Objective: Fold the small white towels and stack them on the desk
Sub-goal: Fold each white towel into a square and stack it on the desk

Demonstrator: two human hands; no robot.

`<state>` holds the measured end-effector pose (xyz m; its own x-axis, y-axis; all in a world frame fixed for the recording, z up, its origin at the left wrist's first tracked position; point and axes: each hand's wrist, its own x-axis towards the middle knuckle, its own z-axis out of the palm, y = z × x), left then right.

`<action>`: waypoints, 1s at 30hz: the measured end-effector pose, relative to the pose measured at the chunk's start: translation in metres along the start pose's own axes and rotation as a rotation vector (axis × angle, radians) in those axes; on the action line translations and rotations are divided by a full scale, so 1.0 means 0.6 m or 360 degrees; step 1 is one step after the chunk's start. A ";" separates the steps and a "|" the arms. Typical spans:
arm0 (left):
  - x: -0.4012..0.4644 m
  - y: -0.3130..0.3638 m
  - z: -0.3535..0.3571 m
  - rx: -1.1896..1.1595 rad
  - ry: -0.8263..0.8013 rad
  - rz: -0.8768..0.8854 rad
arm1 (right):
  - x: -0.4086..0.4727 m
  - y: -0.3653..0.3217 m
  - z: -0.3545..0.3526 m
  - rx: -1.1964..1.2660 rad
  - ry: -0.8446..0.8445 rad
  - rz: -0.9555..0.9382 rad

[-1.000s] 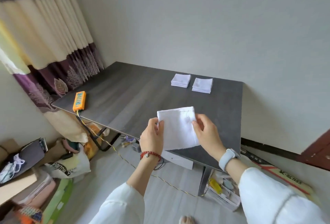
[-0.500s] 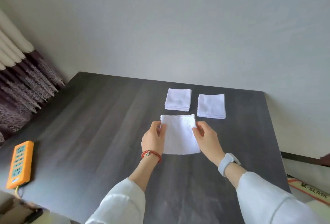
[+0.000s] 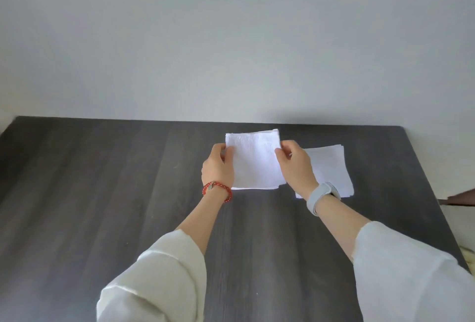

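A folded white towel (image 3: 254, 162) is held between both hands over the far middle of the dark desk (image 3: 115, 193). My left hand (image 3: 218, 167) pinches its left edge and my right hand (image 3: 295, 167) pinches its right edge. The towel covers the left stack of folded towels, of which only a thin edge shows along the bottom; I cannot tell if it touches the stack. The right stack of folded white towels (image 3: 331, 167) lies just right of my right hand, partly hidden by my wrist.
A plain grey wall (image 3: 231, 39) rises directly behind the desk's far edge. The desk's right edge runs down past a dark brown object (image 3: 460, 199) at the far right.
I have stepped up to the desk and the view has tilted down. Both hands carried the folded towel forward, from short of the two stacks to over the left stack.
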<state>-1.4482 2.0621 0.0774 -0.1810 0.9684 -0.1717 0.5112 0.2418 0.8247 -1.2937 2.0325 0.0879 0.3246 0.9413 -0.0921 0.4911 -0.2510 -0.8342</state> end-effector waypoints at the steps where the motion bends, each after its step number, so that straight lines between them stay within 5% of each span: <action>1: 0.014 -0.006 0.007 0.0003 -0.0011 -0.0002 | 0.011 0.004 0.007 0.0003 0.0002 0.0021; 9: 0.069 -0.051 0.051 0.0291 -0.0134 -0.0077 | 0.055 0.055 0.055 -0.0215 0.0017 0.0142; 13: 0.072 -0.054 0.062 0.0504 0.0009 -0.0022 | 0.057 0.063 0.070 -0.0517 0.0175 0.0083; 17: 0.077 -0.067 0.063 0.0517 0.0315 0.0660 | 0.046 0.065 0.077 -0.1103 0.0385 -0.0604; 20: 0.072 -0.080 0.073 0.0860 0.0163 0.1137 | 0.046 0.074 0.086 -0.1463 0.0119 -0.0761; 25: 0.068 -0.093 0.078 0.1246 -0.0512 0.0694 | 0.051 0.084 0.097 -0.1605 -0.0280 -0.0379; 30: 0.062 -0.058 0.057 0.1423 -0.0554 0.0638 | 0.053 0.061 0.067 -0.1509 -0.0398 -0.0497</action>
<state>-1.4438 2.0917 0.0239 0.3195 0.9177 -0.2362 0.9425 -0.2819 0.1797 -1.2978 2.0624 0.0329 -0.0515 0.9879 -0.1460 0.9961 0.0404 -0.0781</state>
